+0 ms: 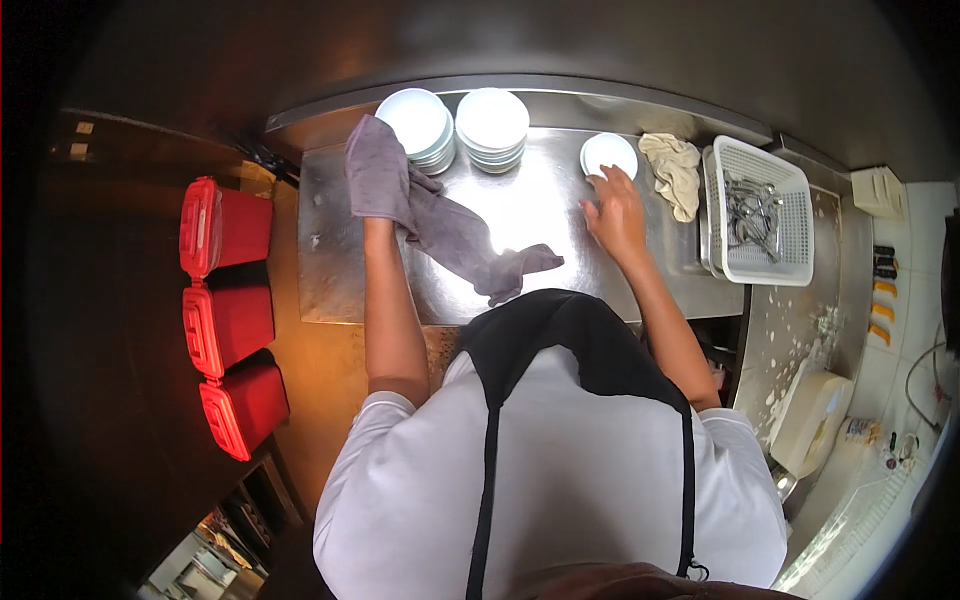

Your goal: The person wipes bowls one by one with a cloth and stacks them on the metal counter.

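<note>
A grey-purple cloth (440,225) is wrapped over my left hand (376,185), which holds it. Its fingers are hidden inside the cloth, beside a stack of white dishes (413,120). The loose end of the cloth trails to the right across the steel counter (330,260). A second stack of white dishes (492,120) stands just right of the first. My right hand (618,215) is open, thumb apart from the fingers. Its fingertips are at the near rim of a small white dish (608,152); whether they touch it I cannot tell.
A crumpled cream cloth (672,170) lies right of the small dish. Beyond it stands a white perforated basket (797,240) with metal cutlery (750,215). Several red lidded bins (235,230) line the left side. A raised steel ledge (560,92) runs along the back.
</note>
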{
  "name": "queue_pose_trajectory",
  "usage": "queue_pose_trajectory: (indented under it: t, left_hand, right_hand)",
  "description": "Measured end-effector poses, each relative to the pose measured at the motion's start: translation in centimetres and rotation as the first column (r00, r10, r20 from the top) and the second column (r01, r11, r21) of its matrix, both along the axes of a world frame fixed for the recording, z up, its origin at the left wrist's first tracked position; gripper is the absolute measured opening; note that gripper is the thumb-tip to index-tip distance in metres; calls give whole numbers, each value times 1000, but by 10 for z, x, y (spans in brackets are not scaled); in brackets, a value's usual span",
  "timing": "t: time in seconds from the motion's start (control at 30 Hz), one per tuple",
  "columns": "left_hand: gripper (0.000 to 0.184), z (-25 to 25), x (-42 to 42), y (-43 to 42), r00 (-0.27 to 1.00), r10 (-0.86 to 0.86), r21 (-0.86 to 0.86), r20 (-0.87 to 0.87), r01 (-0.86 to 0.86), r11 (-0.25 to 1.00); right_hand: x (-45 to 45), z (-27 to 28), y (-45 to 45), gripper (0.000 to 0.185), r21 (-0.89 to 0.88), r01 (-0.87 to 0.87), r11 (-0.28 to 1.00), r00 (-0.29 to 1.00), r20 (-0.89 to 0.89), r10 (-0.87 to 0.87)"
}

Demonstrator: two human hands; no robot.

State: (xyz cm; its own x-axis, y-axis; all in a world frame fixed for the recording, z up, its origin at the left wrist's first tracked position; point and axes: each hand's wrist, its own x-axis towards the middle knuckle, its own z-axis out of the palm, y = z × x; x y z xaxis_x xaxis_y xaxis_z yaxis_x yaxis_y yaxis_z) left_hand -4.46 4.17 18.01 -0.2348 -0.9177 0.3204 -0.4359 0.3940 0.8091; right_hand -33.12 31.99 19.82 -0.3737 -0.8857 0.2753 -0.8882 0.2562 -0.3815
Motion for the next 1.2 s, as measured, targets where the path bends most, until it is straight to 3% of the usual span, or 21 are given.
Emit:
queue_pose_trajectory:
  t: [0.1, 0.17, 0.23, 0.4, 0.43, 0.5, 0.53, 0.63, 0.73, 0.83, 0.93, 1.0, 1.07, 1.1, 1.13, 1.17, 1.2]
  left_hand:
    - [42, -8, 2, -10, 992, 8, 32, 125, -12, 999]
    - [36, -6, -3, -6, 998, 3, 142, -67, 6, 990]
    - [31, 0, -5, 1, 993, 4, 177, -118, 17, 984]
    - [30, 80, -10, 43, 1000, 17, -21, -17, -17, 1000]
    - [31, 86, -12, 55, 959, 56, 170, -278, -8, 985]
    - [37, 95, -11, 81, 690, 260, 489, -675, 154, 858]
    - [44, 109, -3, 94, 691, 334, 653, -642, 263, 711]
    - [58, 105, 17, 111, 710, 342, 759, -616, 418, 499]
    - [73, 110, 18, 126, 694, 426, 800, -581, 390, 455]
    - [78, 106, 19, 134, 685, 333, 694, -648, 352, 628]
    - [51, 125, 23, 138, 594, 385, 698, -707, 496, 517]
    - [65, 123, 20, 141, 733, 145, 590, -665, 396, 703]
    - [71, 119, 17, 141, 593, 110, 515, -797, 573, 637]
    - [70, 117, 20, 139, 362, 232, 430, -903, 755, 495]
    - [70, 124, 23, 138, 189, 249, 283, -950, 858, 428]
    - [71, 131, 26, 137, 28, 285, 130, -958, 930, 343]
    - [69, 137, 26, 135, -59, 290, 41, -955, 944, 327]
  right_hand:
    - [-23, -30, 3, 32, 3, 31, 1000, 993, -110, -30]
    - [-32, -45, 4, 24, 17, 22, 1000, 994, -108, -20]
    - [-38, -56, 3, 14, 79, 21, 997, 999, -48, -17]
    - [-26, -48, 4, 5, -29, 33, 999, 993, -111, -36]
    - [-23, -47, 5, 6, -63, 44, 997, 993, -110, -51]
    - [-16, -43, 9, 8, -66, 11, 998, 992, -128, -20]
    - [-14, -42, 12, 9, -66, -5, 998, 991, -135, -4]
    - [-13, -52, 18, 14, -48, -47, 998, 986, -162, 39]
    - [-12, -54, 21, 13, -74, -46, 996, 987, -154, 35]
    - [-10, -43, 23, 10, -176, -36, 984, 996, -85, 21]
    - [-11, -31, 25, 9, -141, 33, 989, 999, -23, -37]
    - [-14, -22, 29, 16, -80, 143, 986, 975, 182, -127]
    - [-30, -26, 36, 23, -80, 205, 975, 927, 335, -168]
    - [-50, -38, 42, 26, -117, 209, 971, 905, 399, -147]
    - [-70, -38, 53, 30, -3, 282, 960, 790, 569, -230]
    - [-78, -19, 58, 29, -52, 385, 921, 562, 805, -189]
    - [-91, -2, 68, 28, -105, 482, 870, 378, 921, -98]
